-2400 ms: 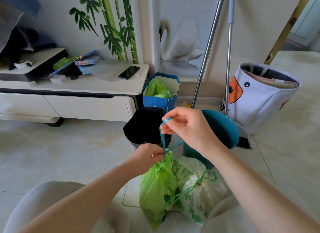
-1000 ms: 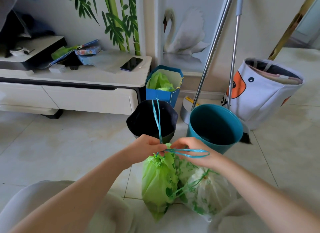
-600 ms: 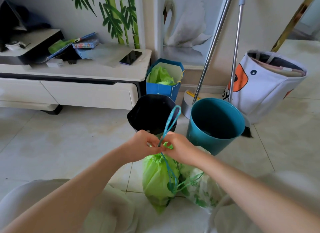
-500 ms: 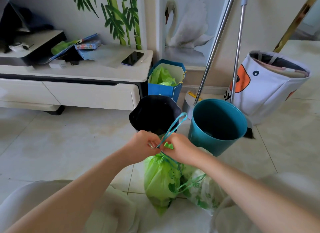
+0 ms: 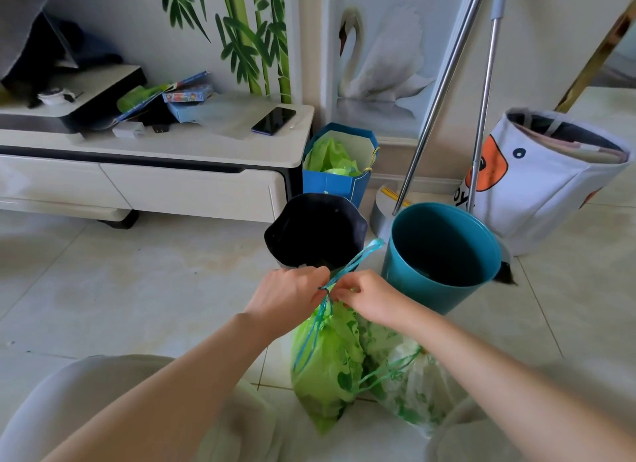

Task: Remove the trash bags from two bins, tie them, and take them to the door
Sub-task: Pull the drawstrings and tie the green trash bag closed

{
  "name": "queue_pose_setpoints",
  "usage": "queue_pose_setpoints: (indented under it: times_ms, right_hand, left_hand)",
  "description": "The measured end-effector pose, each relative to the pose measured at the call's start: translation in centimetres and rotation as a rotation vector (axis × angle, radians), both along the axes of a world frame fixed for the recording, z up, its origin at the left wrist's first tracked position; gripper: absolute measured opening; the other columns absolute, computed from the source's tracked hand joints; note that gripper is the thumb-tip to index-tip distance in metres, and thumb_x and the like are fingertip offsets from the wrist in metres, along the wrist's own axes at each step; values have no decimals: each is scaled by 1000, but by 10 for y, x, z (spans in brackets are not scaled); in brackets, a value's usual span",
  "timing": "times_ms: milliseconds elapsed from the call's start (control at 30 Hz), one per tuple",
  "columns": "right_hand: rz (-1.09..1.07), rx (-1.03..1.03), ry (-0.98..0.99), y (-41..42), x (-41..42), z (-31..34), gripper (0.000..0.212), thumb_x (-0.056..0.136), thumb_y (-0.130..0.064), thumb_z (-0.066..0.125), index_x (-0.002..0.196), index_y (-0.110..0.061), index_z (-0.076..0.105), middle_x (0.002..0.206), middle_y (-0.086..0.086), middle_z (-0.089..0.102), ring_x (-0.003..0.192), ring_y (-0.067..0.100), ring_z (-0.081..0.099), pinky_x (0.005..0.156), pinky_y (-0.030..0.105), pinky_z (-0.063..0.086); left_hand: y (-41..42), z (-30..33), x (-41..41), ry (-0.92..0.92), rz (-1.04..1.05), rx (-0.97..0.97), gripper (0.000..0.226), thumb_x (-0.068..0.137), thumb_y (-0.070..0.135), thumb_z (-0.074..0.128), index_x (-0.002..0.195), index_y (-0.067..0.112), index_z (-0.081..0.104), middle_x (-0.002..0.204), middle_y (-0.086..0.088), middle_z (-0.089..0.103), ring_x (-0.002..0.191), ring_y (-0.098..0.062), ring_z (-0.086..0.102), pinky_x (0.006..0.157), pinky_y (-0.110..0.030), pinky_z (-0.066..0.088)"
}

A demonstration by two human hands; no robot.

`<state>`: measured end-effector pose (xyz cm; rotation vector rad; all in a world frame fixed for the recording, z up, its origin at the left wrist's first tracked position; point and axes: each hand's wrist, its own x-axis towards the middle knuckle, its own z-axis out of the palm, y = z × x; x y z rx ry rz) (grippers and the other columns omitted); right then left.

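A green trash bag [image 5: 327, 365] stands on the floor between my knees, its neck gathered by a blue drawstring [image 5: 354, 260]. My left hand [image 5: 292, 298] and my right hand [image 5: 368, 296] both pinch that drawstring at the bag's neck, where a knot sits; one loop sticks up to the right and another hangs down the bag's front. A second, paler green-printed trash bag [image 5: 409, 389] lies tied beside it on the right. Behind them stand a black bin [image 5: 315, 231] and a teal bin [image 5: 440, 255], neither with a liner showing.
A white low cabinet [image 5: 155, 183] with a phone and clutter runs along the left. A blue paper bag [image 5: 339, 165] holding green plastic, two mop poles [image 5: 444, 93] and a white fabric basket [image 5: 550, 179] line the wall. Tiled floor lies to the left.
My right hand came down from holding the drawstring high, looped it sideways, then met my left hand at the bag's neck. The upright loop has shortened and a knot has formed.
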<state>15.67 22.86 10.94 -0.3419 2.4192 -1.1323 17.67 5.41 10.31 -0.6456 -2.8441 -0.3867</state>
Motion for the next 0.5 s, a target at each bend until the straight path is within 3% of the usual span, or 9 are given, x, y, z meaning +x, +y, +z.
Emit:
queue_pose_setpoints:
  times_ms: [100, 200, 267, 400, 500]
  right_hand:
    - [-39, -2, 18, 4, -1, -3, 10, 87, -18, 62, 95, -19, 68, 66, -15, 56, 56, -4, 51, 61, 20, 42]
    - [-1, 4, 17, 4, -1, -3, 7, 85, -18, 65, 90, -19, 69, 65, -16, 59, 55, -6, 53, 61, 20, 45]
    - [-7, 18, 23, 3, -1, -4, 9, 86, -19, 65, 90, -20, 73, 56, -18, 58, 50, -9, 51, 54, 13, 37]
    - [-51, 17, 55, 3, -1, -1, 9, 84, -21, 67, 87, -18, 75, 48, -21, 57, 48, -6, 51, 51, 9, 33]
    - [-112, -52, 109, 3, 1, 8, 8, 85, -19, 64, 79, -19, 68, 59, -16, 58, 55, -4, 51, 56, 15, 36]
  left_hand:
    - [1, -2, 1, 84, -30, 21, 14, 78, 31, 45, 77, 19, 52, 61, 2, 60, 45, -28, 52, 38, -34, 47]
    - [1, -4, 4, 98, -72, 49, 8, 78, 29, 48, 78, 21, 49, 59, 3, 58, 43, -26, 48, 35, -31, 44]
    - [2, -5, 5, 80, -74, 62, 7, 79, 29, 47, 80, 21, 46, 60, 3, 58, 44, -28, 48, 36, -32, 45]
    - [0, -8, 3, -38, -29, 77, 20, 83, 38, 39, 87, 21, 48, 73, 0, 65, 60, -33, 57, 51, -42, 51]
    - [1, -9, 2, -110, 6, 77, 43, 82, 50, 28, 95, 21, 56, 81, 2, 69, 75, -30, 64, 62, -41, 52]
